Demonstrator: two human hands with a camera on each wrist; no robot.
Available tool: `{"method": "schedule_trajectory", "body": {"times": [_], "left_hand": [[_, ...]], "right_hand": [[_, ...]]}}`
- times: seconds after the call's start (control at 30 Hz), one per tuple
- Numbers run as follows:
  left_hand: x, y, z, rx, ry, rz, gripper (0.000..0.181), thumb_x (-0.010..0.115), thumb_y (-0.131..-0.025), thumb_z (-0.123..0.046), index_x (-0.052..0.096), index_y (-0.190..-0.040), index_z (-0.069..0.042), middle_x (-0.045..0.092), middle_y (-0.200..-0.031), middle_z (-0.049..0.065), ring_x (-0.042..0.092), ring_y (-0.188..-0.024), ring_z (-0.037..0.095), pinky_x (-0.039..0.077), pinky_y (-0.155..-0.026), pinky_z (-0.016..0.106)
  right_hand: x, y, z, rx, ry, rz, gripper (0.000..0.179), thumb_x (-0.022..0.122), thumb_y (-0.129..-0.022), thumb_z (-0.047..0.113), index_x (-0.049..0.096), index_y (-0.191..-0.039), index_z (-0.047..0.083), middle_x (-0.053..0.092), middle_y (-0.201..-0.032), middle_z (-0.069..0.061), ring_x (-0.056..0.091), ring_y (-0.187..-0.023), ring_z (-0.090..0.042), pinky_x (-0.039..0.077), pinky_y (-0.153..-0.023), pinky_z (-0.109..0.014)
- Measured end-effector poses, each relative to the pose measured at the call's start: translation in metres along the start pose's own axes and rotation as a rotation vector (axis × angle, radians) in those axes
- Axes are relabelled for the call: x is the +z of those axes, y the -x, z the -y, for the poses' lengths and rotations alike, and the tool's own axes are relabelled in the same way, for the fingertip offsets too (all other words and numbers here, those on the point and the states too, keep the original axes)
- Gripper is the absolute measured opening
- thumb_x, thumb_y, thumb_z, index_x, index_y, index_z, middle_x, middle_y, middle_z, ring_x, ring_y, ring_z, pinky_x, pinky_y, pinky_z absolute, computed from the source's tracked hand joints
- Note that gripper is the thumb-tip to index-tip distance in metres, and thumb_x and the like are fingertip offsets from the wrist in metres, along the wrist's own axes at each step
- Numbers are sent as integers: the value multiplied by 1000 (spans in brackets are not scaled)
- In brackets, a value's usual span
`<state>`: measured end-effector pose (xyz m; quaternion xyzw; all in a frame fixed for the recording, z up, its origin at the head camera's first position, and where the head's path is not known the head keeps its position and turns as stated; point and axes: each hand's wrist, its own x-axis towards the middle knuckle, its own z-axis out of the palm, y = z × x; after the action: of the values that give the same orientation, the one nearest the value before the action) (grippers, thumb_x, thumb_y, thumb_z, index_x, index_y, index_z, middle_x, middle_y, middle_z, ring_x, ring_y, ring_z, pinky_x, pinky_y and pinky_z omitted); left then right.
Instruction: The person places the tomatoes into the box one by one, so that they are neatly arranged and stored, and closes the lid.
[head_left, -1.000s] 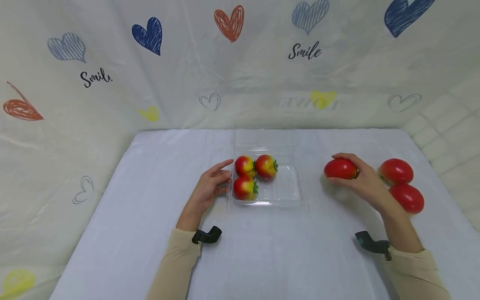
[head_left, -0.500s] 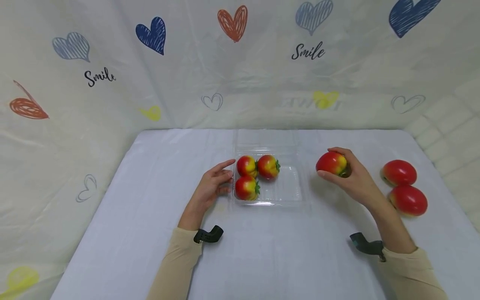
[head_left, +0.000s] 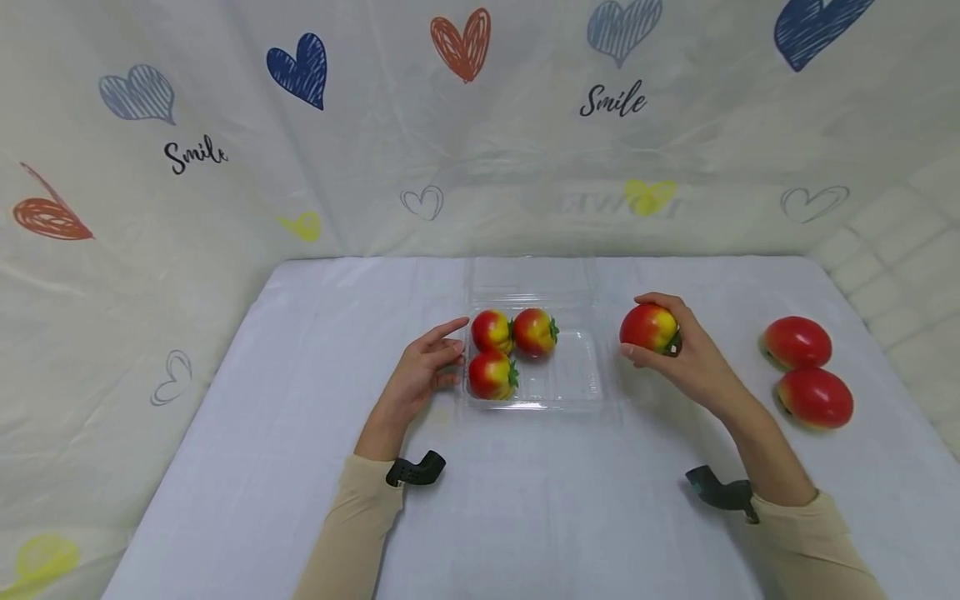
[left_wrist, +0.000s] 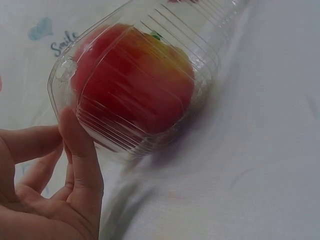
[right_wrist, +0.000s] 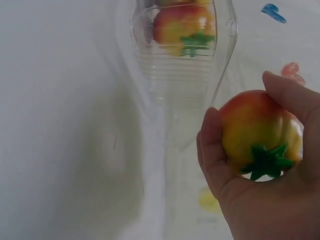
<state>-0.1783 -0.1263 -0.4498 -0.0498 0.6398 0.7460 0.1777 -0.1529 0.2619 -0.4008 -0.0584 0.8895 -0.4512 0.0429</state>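
Note:
My right hand [head_left: 693,354] grips a red-and-yellow tomato [right_wrist: 255,125] between thumb and fingers, just right of the clear plastic clamshell box [head_left: 558,396]. Its ribbed yellow side and green star-shaped calyx face the right wrist camera. Several relaxed fingers of my left hand [head_left: 420,371] touch the left wall of the box. Inside, in the left part, lie three similar tomatoes, a back left one [head_left: 491,332], a back right one [head_left: 535,332] and a front one [head_left: 491,375]. The box's right part holds nothing. Its transparent lid [head_left: 532,275] lies open toward the back.
To the right, two more red fruits, a rear one [head_left: 797,342] and a front one [head_left: 815,398], lie side by side on the white tablecloth [head_left: 540,500]. A cloth backdrop [head_left: 510,150] with printed hearts rises behind the table.
My right hand has moved left toward the box with the tomato and turned it, so its yellow side now shows in the head view. The left hand has stayed at the box.

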Motion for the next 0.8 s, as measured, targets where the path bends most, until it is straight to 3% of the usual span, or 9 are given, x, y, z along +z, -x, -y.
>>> {"method": "schedule_trajectory", "body": {"times": [0.33,0.43,0.57,0.67,0.73,0.8], "left_hand": [[-2,-1,1,6,8,12,41,60,-106,-16,61,-146,-23,64,-98,-5,61,-82,10,57,-64,19],[-1,-1,1,7,6,12,41,60,-106,-16,60,-146,-23,64,-98,-5,61,-82,10,57,-65,19],[0,-1,1,5,-2,14,42,60,-106,-16,59,-148,-22,64,-98,-5,61,-82,10,57,-65,19],[0,-1,0,2,6,16,43,60,-106,-16,58,-149,-22,64,-98,-5,60,-82,10,57,-65,19],[0,-1,0,0,11,18,44,60,-105,-15,58,-148,-21,63,-99,-5,60,-82,10,57,-64,19],[0,-1,0,-1,13,17,43,61,-105,-15,59,-148,-21,63,-99,-5,60,-83,10,57,-64,19]], "right_hand": [[4,-2,7,-35,-67,42,83,73,-97,23,22,-163,23,31,-161,-20,37,-138,-39,48,-83,-8],[5,-1,10,-39,-62,47,85,70,-98,25,18,-166,27,26,-166,-20,35,-143,-43,52,-93,-19],[4,0,14,-43,-32,31,88,71,-99,28,16,-167,31,23,-170,-18,33,-146,-45,54,-105,-44],[4,0,15,-54,-12,14,88,72,-98,30,18,-167,33,24,-170,-17,35,-145,-45,52,-102,-23],[4,0,16,-63,-3,2,88,73,-98,30,19,-167,34,25,-169,-17,37,-144,-45,45,-93,-7],[6,0,17,-75,-3,-9,89,74,-97,29,20,-166,34,26,-168,-18,40,-141,-45,38,-86,2]]}}
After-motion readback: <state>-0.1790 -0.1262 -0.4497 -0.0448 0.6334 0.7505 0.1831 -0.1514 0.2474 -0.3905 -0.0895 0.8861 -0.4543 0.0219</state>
